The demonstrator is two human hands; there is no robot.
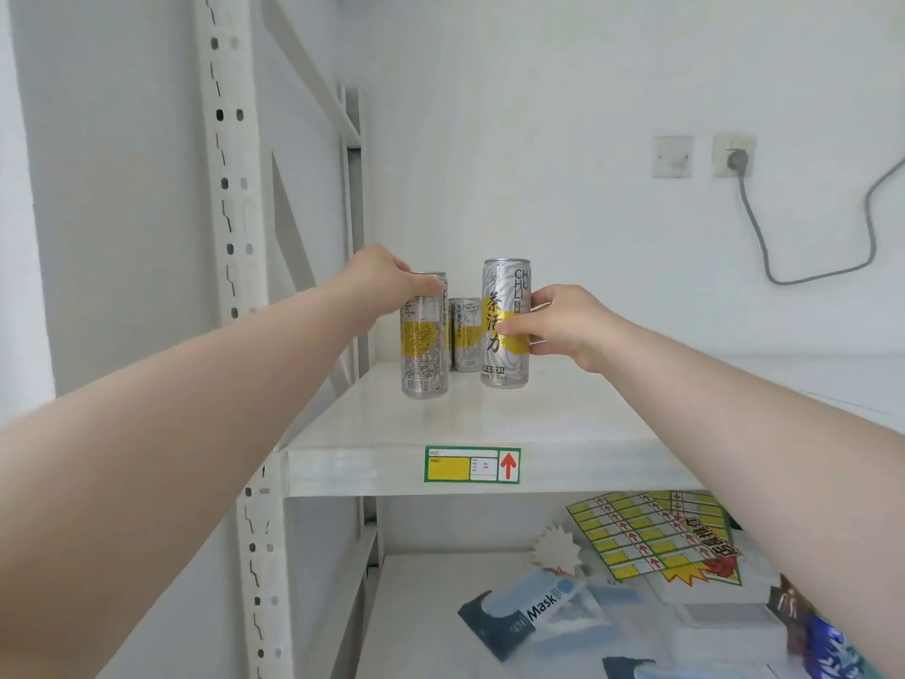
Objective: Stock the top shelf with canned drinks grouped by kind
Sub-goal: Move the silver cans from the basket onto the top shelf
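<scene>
Canned drinks, three of them and all of the same silver and yellow kind, stand upright on the top shelf [489, 423] in the middle of the frame. Nearest to the camera, in the lower part of the frame, the lower shelf [421, 624] carries a packet printed "Mask" [534, 615] and a sheet of yellow price labels [646, 531]. Just above it, on the front edge of the top shelf, there is a green and yellow label with a red arrow [472, 464].

Further in, the left can [425, 345] stands a little closer to the front edge. The left hand [387, 274] comes from the lower left and its fingers are closed over the top rim of this can. The right can [506, 330] stands just beside it, with a narrow gap between them. The right hand [558, 330] grasps it around the middle, with the thumb on the front and the other fingers behind (its base seems to rest on the shelf, but I cannot tell for certain).

The back can [465, 335] is seen through the gap between them, deeper on the shelf, and no hand touches it. Behind everything is the white wall, with a plug and grey cable [764, 232] in the upper right.
</scene>
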